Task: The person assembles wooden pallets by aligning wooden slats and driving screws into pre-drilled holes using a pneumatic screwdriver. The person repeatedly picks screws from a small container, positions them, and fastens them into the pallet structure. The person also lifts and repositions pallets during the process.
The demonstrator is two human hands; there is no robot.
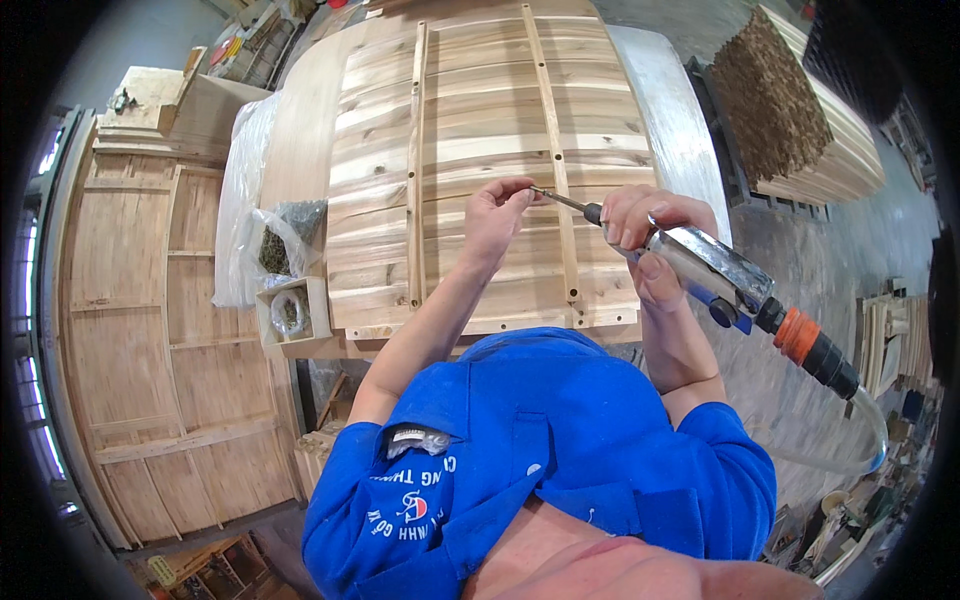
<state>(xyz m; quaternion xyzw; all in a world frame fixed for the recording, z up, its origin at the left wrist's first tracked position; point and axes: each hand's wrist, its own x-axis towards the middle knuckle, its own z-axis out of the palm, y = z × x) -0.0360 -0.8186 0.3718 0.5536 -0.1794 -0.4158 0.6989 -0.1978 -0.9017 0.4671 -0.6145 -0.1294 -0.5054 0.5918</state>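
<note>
My right hand is wrapped round a silver pneumatic screwdriver, which points left with its long bit out. At the tip of the bit, the fingers of my left hand are pinched together. What they hold is too small to make out; a screw may be hidden there. Both hands are above a slatted wooden panel lying on the workbench. Two battens, a left one and a right one, run along the panel, with dark holes spaced along them. The bit crosses over the right batten.
An orange and black coupling joins the tool to a clear air hose on the right. Left of the panel are a plastic bag of small screws and a wooden box. Stacked wood stands at the far right.
</note>
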